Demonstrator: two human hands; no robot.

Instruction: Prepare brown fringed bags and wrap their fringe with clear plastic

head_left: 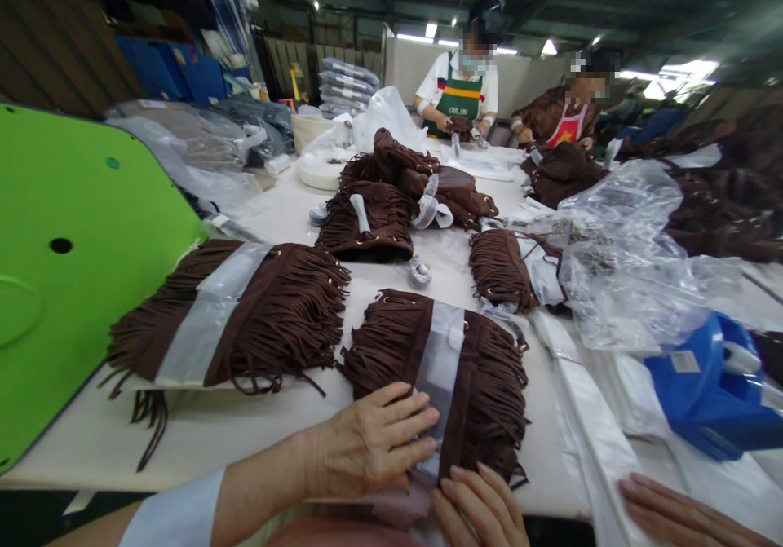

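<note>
A dark brown fringed bag (489, 376) with small metal eyelets lies flat at the table's near edge. Around its middle runs a translucent plastic band (444, 343). My left hand (373, 441) rests on the band's lower part, fingers stretched and flat. Close by, my right hand (477, 506) touches the bag's near edge with its fingers apart and slightly bent; its thumb is hidden. To the left lies a second fringed bag (263, 310), banded in the same way, with cords hanging from its near side.
A green board (79, 270) stands at left. Farther back lie more brown bags (367, 221). Clear plastic wrap (630, 262) and a blue tape dispenser (703, 384) are at right. Another person's hand (685, 514) lies on white plastic sheets. Two people (458, 90) work across the table.
</note>
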